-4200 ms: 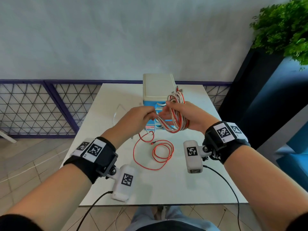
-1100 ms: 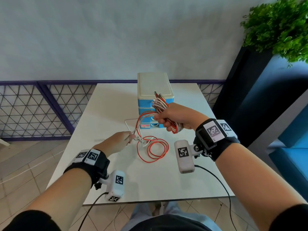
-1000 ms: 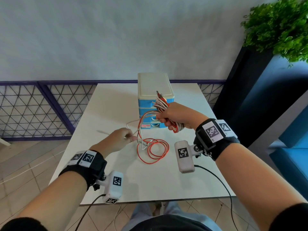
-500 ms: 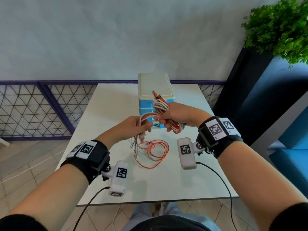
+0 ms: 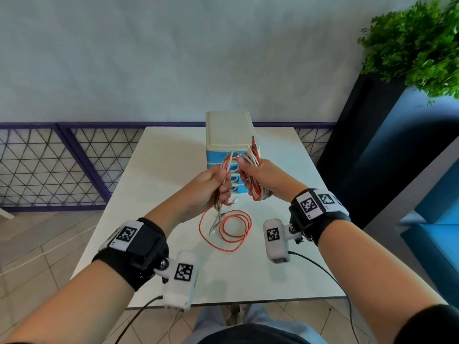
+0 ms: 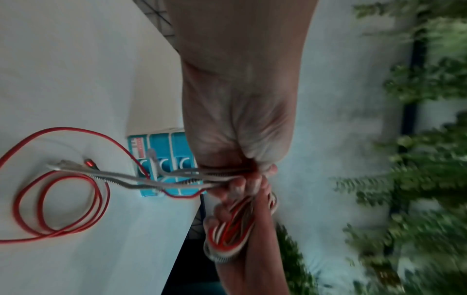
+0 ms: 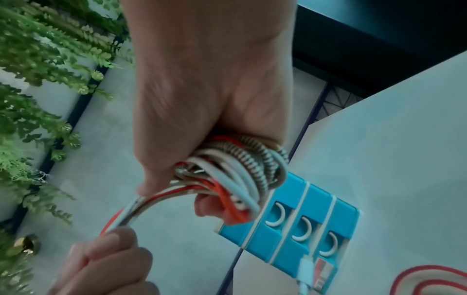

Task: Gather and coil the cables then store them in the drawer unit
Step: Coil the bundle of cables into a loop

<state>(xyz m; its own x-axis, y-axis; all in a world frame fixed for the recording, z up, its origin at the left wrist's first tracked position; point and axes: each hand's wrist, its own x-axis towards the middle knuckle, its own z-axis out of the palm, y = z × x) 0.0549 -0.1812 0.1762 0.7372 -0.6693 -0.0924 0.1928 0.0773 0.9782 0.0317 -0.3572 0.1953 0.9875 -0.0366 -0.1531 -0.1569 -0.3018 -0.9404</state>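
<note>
My right hand (image 5: 258,173) grips a coiled bundle of red, white and braided cables (image 5: 255,170) (image 7: 237,171) in the air in front of the drawer unit (image 5: 228,135). My left hand (image 5: 211,187) grips the loose strands (image 6: 151,177) that run from that bundle, their ends hanging down toward the table. The rest of the red cable (image 5: 231,229) (image 6: 58,201) lies in loose loops on the white table (image 5: 159,184). The drawer unit has a cream top and blue drawers (image 7: 303,223), all closed.
A purple mesh railing (image 5: 62,162) runs behind the table on the left. A dark planter with green foliage (image 5: 412,40) stands at the right, beside a blue seat (image 5: 437,239). Tiled floor lies to the left of the table.
My left hand rose from the table with the loose strands, up beside the right hand. The white cable left the tabletop. The right hand kept holding the bundle.
</note>
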